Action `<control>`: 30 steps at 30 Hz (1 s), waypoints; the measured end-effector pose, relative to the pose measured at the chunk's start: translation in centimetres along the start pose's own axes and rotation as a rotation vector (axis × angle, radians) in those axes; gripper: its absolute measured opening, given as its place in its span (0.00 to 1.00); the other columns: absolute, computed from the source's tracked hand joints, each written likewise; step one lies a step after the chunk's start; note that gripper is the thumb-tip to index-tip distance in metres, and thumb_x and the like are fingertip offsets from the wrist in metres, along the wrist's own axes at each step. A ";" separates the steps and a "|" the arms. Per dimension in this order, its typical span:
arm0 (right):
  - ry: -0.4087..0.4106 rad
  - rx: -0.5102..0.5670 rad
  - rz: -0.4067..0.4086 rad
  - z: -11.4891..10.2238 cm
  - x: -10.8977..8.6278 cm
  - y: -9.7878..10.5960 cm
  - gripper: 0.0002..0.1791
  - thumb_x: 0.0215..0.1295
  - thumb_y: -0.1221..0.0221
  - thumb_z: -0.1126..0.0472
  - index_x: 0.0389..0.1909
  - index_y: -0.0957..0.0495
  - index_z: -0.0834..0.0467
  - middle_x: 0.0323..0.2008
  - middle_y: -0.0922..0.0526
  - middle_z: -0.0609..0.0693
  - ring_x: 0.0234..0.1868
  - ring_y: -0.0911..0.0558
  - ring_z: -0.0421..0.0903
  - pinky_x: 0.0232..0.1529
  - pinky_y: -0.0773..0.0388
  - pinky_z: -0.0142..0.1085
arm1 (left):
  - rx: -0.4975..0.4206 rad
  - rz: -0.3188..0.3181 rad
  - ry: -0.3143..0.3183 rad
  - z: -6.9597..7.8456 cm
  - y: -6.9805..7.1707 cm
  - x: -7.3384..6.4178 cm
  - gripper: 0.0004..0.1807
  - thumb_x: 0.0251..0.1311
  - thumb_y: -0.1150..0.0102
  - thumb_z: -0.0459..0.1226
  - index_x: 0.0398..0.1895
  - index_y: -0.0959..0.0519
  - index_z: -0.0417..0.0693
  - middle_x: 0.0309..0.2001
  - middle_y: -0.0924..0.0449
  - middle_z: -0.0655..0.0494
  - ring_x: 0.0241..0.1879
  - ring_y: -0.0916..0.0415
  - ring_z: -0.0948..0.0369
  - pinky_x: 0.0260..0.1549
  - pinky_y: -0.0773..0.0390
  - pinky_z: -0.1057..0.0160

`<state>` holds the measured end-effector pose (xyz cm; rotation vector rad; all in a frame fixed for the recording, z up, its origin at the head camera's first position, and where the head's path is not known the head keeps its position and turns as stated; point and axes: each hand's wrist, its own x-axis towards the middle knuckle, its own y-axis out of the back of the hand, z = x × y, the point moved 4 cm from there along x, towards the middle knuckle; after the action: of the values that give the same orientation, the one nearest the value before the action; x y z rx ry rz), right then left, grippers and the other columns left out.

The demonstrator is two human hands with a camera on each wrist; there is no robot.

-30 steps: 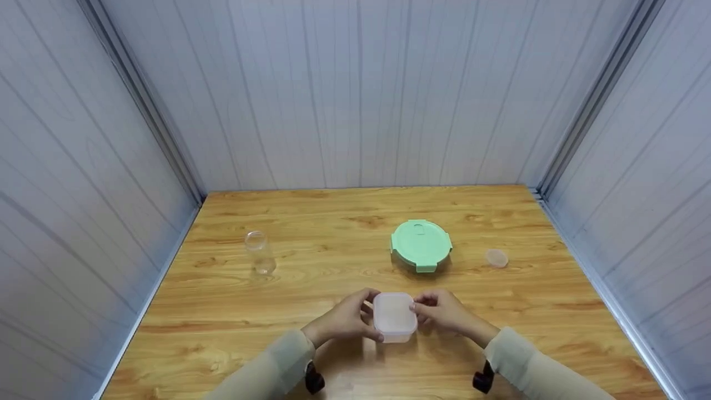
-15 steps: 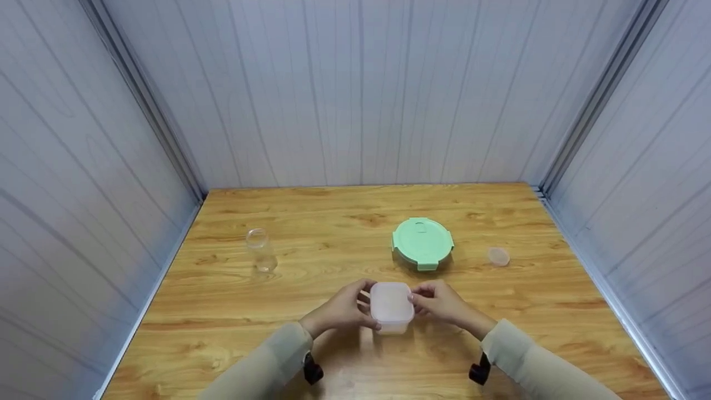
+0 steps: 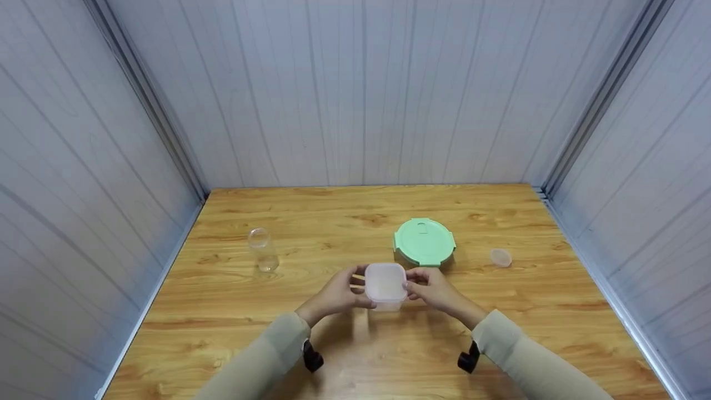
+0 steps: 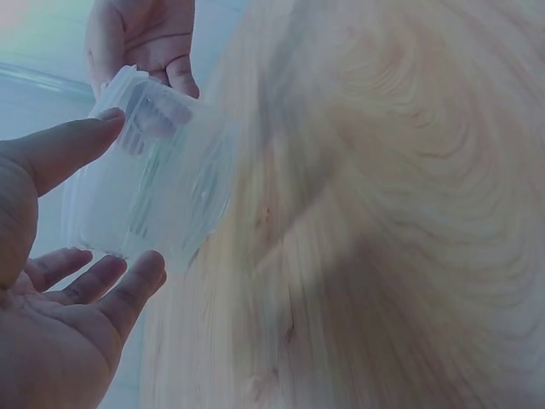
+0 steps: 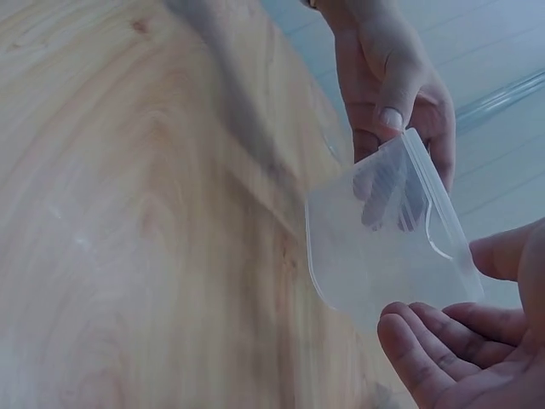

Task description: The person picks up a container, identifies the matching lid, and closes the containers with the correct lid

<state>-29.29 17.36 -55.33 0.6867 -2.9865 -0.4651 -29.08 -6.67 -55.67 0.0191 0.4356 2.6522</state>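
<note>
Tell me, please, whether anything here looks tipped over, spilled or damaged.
Nothing stands out: no spill shows, the glass is upright, the green-lidded container sits flat, and the square box held by the left hand and right hand looks undamaged.

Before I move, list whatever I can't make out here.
Head: underside of box, facing away.
Head: inside of green container, covered by its top.
Head: small disc, too tiny to identify.
Left wrist: left hand, cut off by left edge.
Right wrist: right hand, cut off by right edge.

1 square box (image 3: 385,283); 1 green-lidded bowl (image 3: 424,241); 1 glass (image 3: 263,251); 1 disc (image 3: 501,258)
</note>
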 end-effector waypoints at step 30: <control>0.022 0.082 0.207 -1.2 4.5 -0.6 0.22 0.76 0.38 0.69 0.63 0.23 0.79 0.56 0.15 0.74 0.48 0.15 0.43 0.47 0.16 0.27 | -0.204 0.177 0.007 -0.2 2.4 3.5 0.45 0.58 0.23 0.24 0.78 0.34 0.31 0.72 0.28 0.29 0.72 0.25 0.33 0.64 0.16 0.46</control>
<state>-32.95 14.62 -54.49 0.3784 -3.0255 -0.3218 -33.28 -7.20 -55.31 -0.0153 0.1698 2.8591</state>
